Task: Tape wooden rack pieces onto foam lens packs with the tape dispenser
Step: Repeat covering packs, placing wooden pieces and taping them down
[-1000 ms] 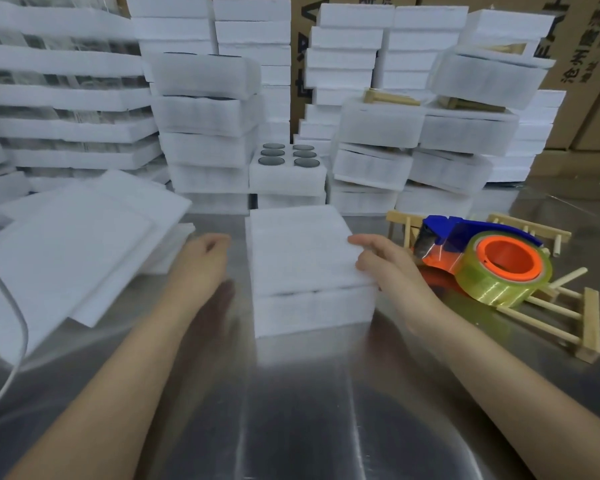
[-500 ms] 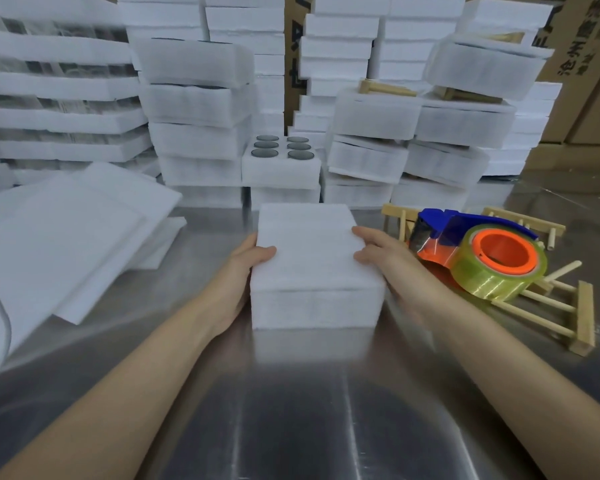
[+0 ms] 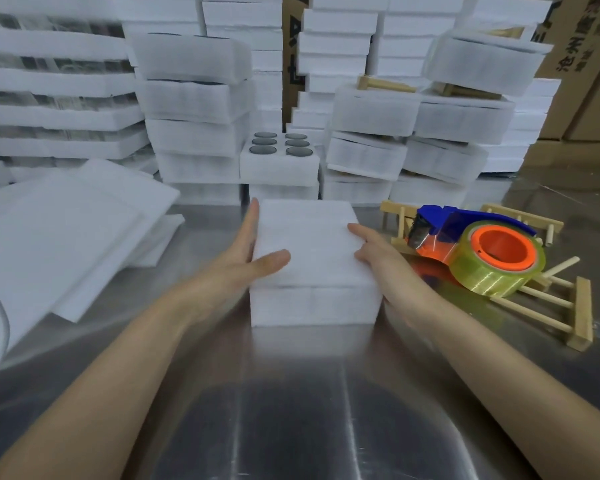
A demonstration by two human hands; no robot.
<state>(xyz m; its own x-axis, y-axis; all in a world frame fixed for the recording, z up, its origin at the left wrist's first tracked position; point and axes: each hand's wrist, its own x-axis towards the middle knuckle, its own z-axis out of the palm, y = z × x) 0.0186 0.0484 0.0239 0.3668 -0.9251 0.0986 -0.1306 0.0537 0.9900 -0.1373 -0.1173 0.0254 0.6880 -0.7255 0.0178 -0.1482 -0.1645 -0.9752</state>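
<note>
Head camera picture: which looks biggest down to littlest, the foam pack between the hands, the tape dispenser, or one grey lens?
Foam pack
Tape dispenser, close behind
Grey lens, smallest even though it sits farther back

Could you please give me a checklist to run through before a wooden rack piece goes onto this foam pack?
1. Foam pack flat on the table: ok.
2. Pack's top bare: ok.
3. Left hand and right hand against its sides: ok.
4. Tape dispenser near the right hand: ok.
5. Wooden rack pieces free to lift: not ok, the dispenser lies on them.
6. Tape end ready at the blade: cannot tell.
</note>
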